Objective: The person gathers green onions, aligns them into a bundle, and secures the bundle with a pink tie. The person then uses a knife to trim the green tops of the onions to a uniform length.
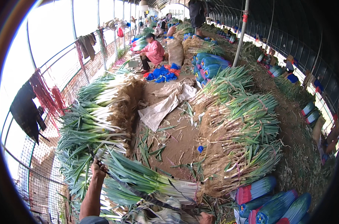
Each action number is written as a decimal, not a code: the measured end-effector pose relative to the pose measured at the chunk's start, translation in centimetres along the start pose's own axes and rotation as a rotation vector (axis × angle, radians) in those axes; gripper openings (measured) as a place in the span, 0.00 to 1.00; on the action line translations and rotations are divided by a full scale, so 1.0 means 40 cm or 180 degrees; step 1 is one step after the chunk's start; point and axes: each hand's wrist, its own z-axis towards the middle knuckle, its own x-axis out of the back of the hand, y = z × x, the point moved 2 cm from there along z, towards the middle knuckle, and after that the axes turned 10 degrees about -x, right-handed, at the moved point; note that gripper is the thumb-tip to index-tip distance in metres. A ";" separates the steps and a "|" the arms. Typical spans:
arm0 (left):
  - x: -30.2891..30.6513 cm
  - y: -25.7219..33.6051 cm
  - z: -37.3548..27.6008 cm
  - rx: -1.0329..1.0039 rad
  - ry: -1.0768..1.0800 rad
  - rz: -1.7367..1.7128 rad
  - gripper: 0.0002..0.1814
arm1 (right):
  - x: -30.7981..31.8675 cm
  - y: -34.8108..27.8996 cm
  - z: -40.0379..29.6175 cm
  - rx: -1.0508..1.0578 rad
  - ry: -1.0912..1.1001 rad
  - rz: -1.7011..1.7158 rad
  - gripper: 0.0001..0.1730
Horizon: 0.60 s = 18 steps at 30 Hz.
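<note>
My left hand [98,168] is closed around a dark strap [135,191] above a heap of green onions. A short end of the strap sticks up past my fist. Its longer part runs down to the right, across a large bundle of green onions [155,179] with white stalks and green leaves. Low in the picture, my right hand [206,217] shows only partly, near the bundle's white end. Whether it grips the strap is hidden. Crumpled checked cloth [158,210] lies between my hands.
Cleaned green onions [102,112] line the left side. Untrimmed ones [236,134] with dry roots lie right. Blue-netted bundles [284,207] fill the lower right. A pale sack [169,106] lies on the dirt. A person in pink [154,51] sits ahead. A metal pole [241,35] stands right.
</note>
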 end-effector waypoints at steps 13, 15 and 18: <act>0.052 -0.573 -0.752 0.1078 -0.3361 0.2789 0.14 | 0.272 -0.224 -0.029 -0.0391 -0.1253 0.1239 0.30; 0.033 -0.586 -0.859 0.1531 -0.3803 0.2539 0.15 | 0.208 -0.279 -0.049 0.0051 -0.1661 0.1492 0.30; 0.040 -0.600 -0.897 0.1148 -0.3971 0.2626 0.16 | 0.156 -0.280 -0.101 -0.0694 -0.2562 0.2101 0.20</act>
